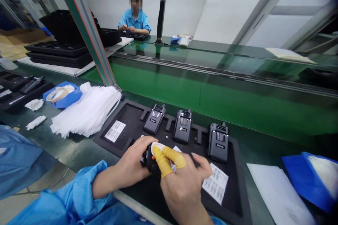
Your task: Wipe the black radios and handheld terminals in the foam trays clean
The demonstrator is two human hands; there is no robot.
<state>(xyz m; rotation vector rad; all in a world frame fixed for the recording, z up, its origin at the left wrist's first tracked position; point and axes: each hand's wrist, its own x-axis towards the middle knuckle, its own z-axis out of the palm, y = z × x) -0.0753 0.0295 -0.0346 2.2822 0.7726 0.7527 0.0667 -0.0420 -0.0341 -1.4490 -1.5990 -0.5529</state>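
Observation:
My left hand (132, 163) is closed around a black handheld radio (151, 163) with a small orange part, tilted above the tray; much of the radio is hidden by my fingers. Yellow finger cots cover two fingers of my right hand (182, 179), which pinches a white wipe (157, 146) against the radio. Below lies a black foam tray (126, 107). Standing out from its slots are a radio (154, 119) on the left, another radio (182, 126) in the middle and a third radio (218, 142) on the right. White label sheets (216, 182) lie in the tray.
A stack of white wipes (87, 112) and a blue holder with a tape roll (62, 94) sit to the left. White paper (280, 190) and a blue packet (308, 175) lie at right. Beyond the green conveyor (185, 81), a co-worker (135, 19) sits near stacked black trays (60, 54).

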